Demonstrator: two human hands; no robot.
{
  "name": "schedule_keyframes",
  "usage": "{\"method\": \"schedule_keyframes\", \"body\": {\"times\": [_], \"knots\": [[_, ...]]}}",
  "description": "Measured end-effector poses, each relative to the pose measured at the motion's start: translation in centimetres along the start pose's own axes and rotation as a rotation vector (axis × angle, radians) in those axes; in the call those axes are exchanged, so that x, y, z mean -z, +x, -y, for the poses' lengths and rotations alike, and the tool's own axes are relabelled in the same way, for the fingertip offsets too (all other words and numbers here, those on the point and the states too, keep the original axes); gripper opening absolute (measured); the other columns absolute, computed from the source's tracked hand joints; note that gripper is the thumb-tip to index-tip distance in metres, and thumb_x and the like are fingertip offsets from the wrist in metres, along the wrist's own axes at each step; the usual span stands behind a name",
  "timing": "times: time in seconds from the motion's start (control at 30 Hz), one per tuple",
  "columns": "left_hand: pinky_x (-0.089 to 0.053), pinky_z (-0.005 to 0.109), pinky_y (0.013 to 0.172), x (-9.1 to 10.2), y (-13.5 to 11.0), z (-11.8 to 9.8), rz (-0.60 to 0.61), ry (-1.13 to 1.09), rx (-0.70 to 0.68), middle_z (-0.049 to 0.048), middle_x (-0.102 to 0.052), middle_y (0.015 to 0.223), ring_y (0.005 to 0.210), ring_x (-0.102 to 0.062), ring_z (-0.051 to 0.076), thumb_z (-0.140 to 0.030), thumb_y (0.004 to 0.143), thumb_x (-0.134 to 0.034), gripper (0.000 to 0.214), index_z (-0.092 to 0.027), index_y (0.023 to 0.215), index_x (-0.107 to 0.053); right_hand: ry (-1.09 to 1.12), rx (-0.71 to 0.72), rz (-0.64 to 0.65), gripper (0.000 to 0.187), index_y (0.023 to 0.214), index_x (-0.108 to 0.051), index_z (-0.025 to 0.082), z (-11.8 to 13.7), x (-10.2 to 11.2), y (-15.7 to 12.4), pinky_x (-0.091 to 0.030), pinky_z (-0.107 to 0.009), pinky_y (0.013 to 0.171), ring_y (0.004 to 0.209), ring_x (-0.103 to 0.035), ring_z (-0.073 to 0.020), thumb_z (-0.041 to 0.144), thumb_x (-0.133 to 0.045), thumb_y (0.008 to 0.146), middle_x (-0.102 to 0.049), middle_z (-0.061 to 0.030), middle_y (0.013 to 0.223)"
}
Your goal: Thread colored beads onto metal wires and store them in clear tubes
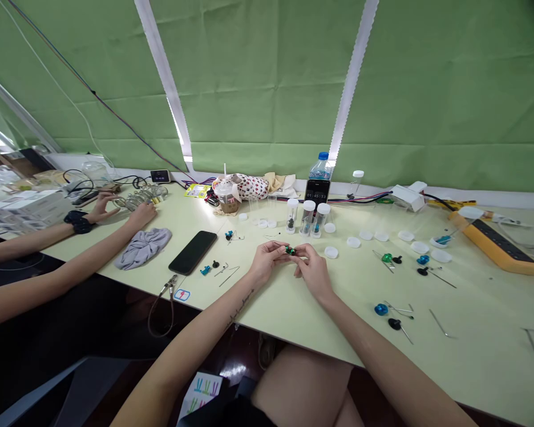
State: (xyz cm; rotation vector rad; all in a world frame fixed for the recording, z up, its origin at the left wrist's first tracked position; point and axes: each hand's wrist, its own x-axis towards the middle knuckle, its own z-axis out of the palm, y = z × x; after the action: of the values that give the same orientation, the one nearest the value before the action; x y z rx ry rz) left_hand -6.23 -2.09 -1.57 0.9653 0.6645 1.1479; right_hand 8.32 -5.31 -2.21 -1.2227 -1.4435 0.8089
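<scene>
Above the middle of the table, my left hand (pixel 267 261) and my right hand (pixel 314 271) meet with fingertips pinched on a small shiny green and black part (pixel 289 250). Its exact kind is too small to make out. Just beyond stand clear tubes (pixel 291 218) with white caps, small dark parts inside. Loose white caps (pixel 331 252) lie beside them. To the right are a green piece (pixel 387 258), a blue piece (pixel 381 309), a black disc (pixel 395 324) and a bent metal rod (pixel 440 325). Left of my hands lies another blue piece (pixel 205 270) with thin metal bits.
A dark phone (pixel 193 252) and a grey cloth (pixel 143 248) lie to the left, near a co-worker's hands (pixel 143 214). At the back stand a phone showing a timer (pixel 317 191), a bottle (pixel 321 168) and a drink cup (pixel 228 200). An orange power strip (pixel 498 244) sits right.
</scene>
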Motion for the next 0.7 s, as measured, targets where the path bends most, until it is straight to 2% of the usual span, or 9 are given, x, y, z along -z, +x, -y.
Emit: {"method": "schedule_keyframes", "body": {"times": [0.13, 0.23, 0.3, 0.37, 0.43, 0.53, 0.6, 0.7], "knots": [[-0.05, 0.044, 0.085, 0.13, 0.0, 0.06, 0.006, -0.002, 0.0, 0.0109, -0.069, 0.088, 0.077, -0.067, 0.021, -0.03, 0.066, -0.074, 0.032, -0.01, 0.088, -0.065, -0.051, 0.011, 0.021, 0.023, 0.092, -0.059, 0.021, 0.31, 0.23, -0.14, -0.045, -0.024, 0.048, 0.045, -0.058, -0.0118, 0.039, -0.049, 0.083, -0.066, -0.0006, 0.073], [-0.05, 0.044, 0.086, 0.09, -0.04, 0.06, 0.004, -0.007, -0.003, 0.0108, -0.069, 0.088, 0.076, -0.067, 0.021, -0.029, 0.067, -0.074, 0.031, -0.009, 0.088, -0.065, -0.099, 0.01, 0.031, 0.028, 0.096, -0.062, 0.02, 0.44, 0.35, -0.17, -0.044, -0.024, 0.05, 0.045, -0.057, -0.0136, 0.04, -0.046, 0.085, -0.058, 0.0024, 0.052], [-0.049, 0.045, 0.086, -0.01, -0.07, 0.01, -0.003, -0.011, -0.001, 0.0107, -0.069, 0.087, 0.076, -0.067, 0.021, -0.029, 0.067, -0.074, 0.031, -0.009, 0.088, -0.065, -0.114, 0.003, 0.038, 0.031, 0.097, -0.063, 0.019, 0.44, 0.35, -0.15, -0.043, -0.024, 0.05, 0.045, -0.057, -0.0141, 0.042, -0.045, 0.086, -0.055, 0.003, 0.047], [-0.049, 0.045, 0.087, -0.12, -0.08, -0.05, -0.012, -0.017, -0.004, 0.0105, -0.069, 0.086, 0.077, -0.067, 0.021, -0.03, 0.066, -0.075, 0.031, -0.009, 0.087, -0.065, -0.1, -0.005, 0.034, 0.032, 0.098, -0.061, 0.019, 0.38, 0.27, -0.11, -0.043, -0.024, 0.048, 0.045, -0.057, -0.0137, 0.043, -0.045, 0.085, -0.06, 0.0011, 0.054], [-0.049, 0.045, 0.087, -0.2, -0.08, -0.1, -0.021, -0.02, -0.011, 0.0102, -0.069, 0.085, 0.078, -0.067, 0.022, -0.03, 0.065, -0.075, 0.031, -0.01, 0.087, -0.065, -0.061, -0.013, 0.018, 0.032, 0.101, -0.058, 0.019, 0.29, 0.16, -0.05, -0.043, -0.024, 0.045, 0.045, -0.057, -0.0126, 0.044, -0.049, 0.082, -0.066, -0.0022, 0.072], [-0.049, 0.045, 0.087, -0.21, -0.08, -0.13, -0.017, -0.018, -0.016, 0.0097, -0.069, 0.083, 0.08, -0.067, 0.023, -0.03, 0.066, -0.074, 0.031, -0.01, 0.088, -0.065, -0.016, -0.016, -0.005, 0.031, 0.1, -0.054, 0.021, 0.2, 0.06, -0.01, -0.045, -0.025, 0.044, 0.043, -0.057, -0.0108, 0.042, -0.054, 0.078, -0.067, -0.0048, 0.092], [-0.049, 0.045, 0.087, -0.18, -0.09, -0.13, -0.007, -0.012, -0.009, 0.0097, -0.069, 0.084, 0.08, -0.067, 0.023, -0.031, 0.067, -0.074, 0.031, -0.01, 0.088, -0.065, -0.017, -0.006, -0.002, 0.026, 0.095, -0.055, 0.021, 0.21, 0.09, -0.04, -0.046, -0.025, 0.045, 0.043, -0.056, -0.0104, 0.041, -0.053, 0.079, -0.067, -0.004, 0.09], [-0.049, 0.046, 0.087, -0.13, -0.13, -0.14, 0.0, -0.013, 0.002, 0.01, -0.069, 0.085, 0.079, -0.068, 0.022, -0.03, 0.066, -0.074, 0.031, -0.01, 0.088, -0.065, -0.046, 0.005, 0.012, 0.024, 0.093, -0.059, 0.021, 0.32, 0.22, -0.14, -0.046, -0.025, 0.049, 0.044, -0.057, -0.012, 0.04, -0.05, 0.082, -0.066, -0.0005, 0.07]]}}
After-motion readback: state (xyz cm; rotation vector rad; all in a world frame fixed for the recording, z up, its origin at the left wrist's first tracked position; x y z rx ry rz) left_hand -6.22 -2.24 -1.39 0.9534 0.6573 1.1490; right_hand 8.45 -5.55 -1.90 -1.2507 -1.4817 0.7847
